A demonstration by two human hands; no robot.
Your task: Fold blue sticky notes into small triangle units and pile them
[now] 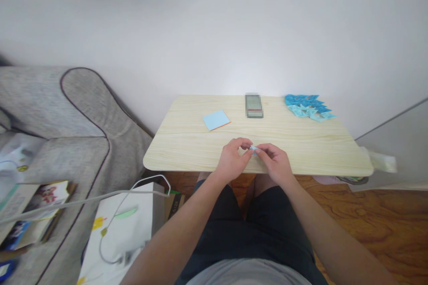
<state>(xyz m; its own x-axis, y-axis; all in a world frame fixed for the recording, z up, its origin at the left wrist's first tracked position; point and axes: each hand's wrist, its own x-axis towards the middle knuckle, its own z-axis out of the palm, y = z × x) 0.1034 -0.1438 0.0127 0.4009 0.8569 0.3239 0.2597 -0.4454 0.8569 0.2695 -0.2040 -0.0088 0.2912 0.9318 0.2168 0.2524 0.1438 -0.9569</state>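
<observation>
Between the fingertips of both hands is a small folded piece of light blue paper (254, 148), just above the table's near edge. My left hand (235, 156) pinches it from the left, and my right hand (273, 159) pinches it from the right. The fingers cover much of the paper, so its exact shape is hard to make out. Beyond my left hand lies a stack of square light blue paper (216, 120) with an orange edge showing underneath. At the far right of the table are several folded paper pieces (309, 107), in darker and lighter blue rows.
The pale wood-grain table (180, 142) stands against a white wall. A dark, pixelated rectangular object (254, 106) lies at its back. To the left are a grey sofa (83, 111) with boxes and books, and a white cabinet (117, 222) with cables.
</observation>
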